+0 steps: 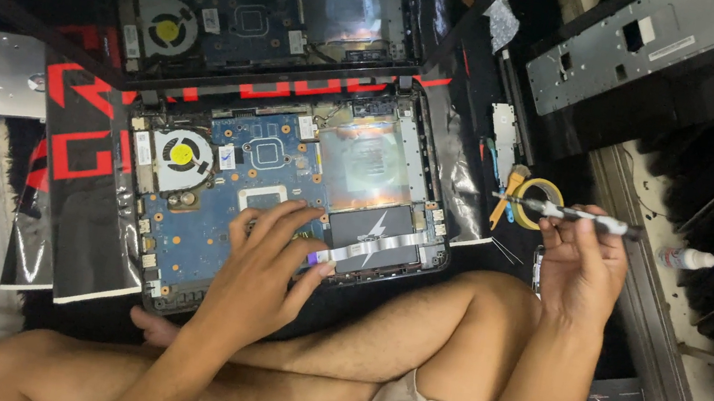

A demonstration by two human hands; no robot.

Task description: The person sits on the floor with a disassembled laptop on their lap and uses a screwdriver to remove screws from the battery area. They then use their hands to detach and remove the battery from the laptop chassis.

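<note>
Opened laptop (281, 209): blue board exposed, round fan (181, 157) with yellow hub up-left of left hand (268, 267). Left hand spread flat, fingertips on board, thumb at flat ribbon cable (369, 247). Right hand (581, 265), well off to the right, clamped on slim screwdriver (574, 215); yellow tape roll (536, 201) just beside it.

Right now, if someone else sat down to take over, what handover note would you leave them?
Left hand: fingers spread on the opened laptop's blue board, thumb at the flat ribbon cable.
Right hand: holds a screwdriver level, off to the side above the tape roll.
Done: bottom cover off, fan and board exposed.
Left: cannot tell whether the ribbon cable is seated; the board remains in the case.
</note>
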